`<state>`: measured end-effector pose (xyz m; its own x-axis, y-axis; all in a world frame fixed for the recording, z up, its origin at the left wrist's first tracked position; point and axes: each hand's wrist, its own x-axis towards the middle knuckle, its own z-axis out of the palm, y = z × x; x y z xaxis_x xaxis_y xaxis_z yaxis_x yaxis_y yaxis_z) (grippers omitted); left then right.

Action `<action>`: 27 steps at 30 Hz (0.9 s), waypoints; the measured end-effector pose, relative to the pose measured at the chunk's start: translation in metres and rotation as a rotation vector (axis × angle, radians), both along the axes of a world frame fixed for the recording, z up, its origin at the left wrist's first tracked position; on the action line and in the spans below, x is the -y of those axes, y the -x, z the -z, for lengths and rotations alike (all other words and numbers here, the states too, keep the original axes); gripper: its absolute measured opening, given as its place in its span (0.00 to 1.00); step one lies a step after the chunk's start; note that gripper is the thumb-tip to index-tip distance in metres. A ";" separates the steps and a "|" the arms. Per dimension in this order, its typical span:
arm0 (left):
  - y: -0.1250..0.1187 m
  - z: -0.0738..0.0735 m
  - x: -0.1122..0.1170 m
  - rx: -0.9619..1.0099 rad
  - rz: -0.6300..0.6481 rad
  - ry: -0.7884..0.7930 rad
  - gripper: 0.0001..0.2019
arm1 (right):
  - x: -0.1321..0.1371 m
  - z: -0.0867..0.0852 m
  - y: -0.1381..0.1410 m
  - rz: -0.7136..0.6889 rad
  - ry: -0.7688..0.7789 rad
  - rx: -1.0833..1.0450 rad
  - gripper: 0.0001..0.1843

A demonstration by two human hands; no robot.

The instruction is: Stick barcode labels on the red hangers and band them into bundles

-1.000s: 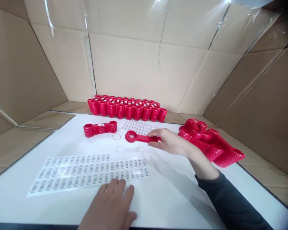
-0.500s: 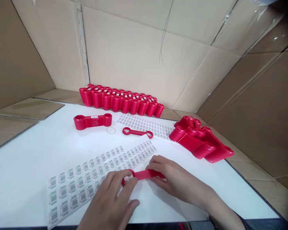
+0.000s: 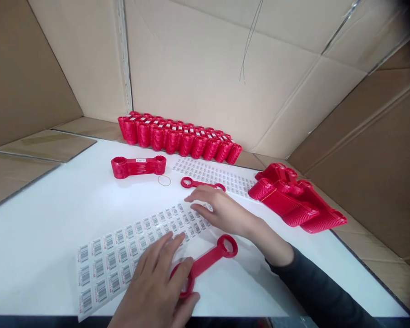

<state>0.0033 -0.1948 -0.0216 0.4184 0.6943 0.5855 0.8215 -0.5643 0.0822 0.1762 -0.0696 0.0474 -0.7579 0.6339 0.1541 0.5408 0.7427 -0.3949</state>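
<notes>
My left hand (image 3: 157,284) grips one ring end of a flat red plastic piece (image 3: 210,259) with two ring ends, which lies near the front edge of the white table (image 3: 48,214). Its other ring points right and away. My right hand (image 3: 218,210) reaches left over the sheet of barcode stickers (image 3: 136,243), with its fingertips on the stickers at the sheet's far end and the fingers stretched. Another single red piece (image 3: 202,183) lies just beyond my right hand.
A second barcode sheet (image 3: 215,174) lies farther back. One red stack (image 3: 138,166) with a label and a rubber band (image 3: 164,180) sit at mid-left. A row of labelled stacks (image 3: 177,138) stands against the cardboard back wall (image 3: 208,73). Piled red stacks (image 3: 295,200) lie at right.
My right hand let go of the red piece and moved up onto the sticker sheet. My left hand kept the piece, which now lies slanted on the table. The view shifted slightly.
</notes>
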 end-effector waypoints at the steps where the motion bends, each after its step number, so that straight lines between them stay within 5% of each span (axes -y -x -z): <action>1: 0.001 0.001 -0.001 -0.015 0.000 -0.016 0.13 | -0.007 0.003 0.005 -0.007 -0.030 0.003 0.13; 18: -0.003 0.006 -0.005 -0.005 -0.012 0.001 0.10 | -0.011 0.030 0.013 -0.052 -0.251 0.081 0.09; 27: -0.010 0.005 -0.003 0.070 -0.061 0.075 0.09 | 0.025 0.014 -0.007 0.030 -0.130 -0.112 0.06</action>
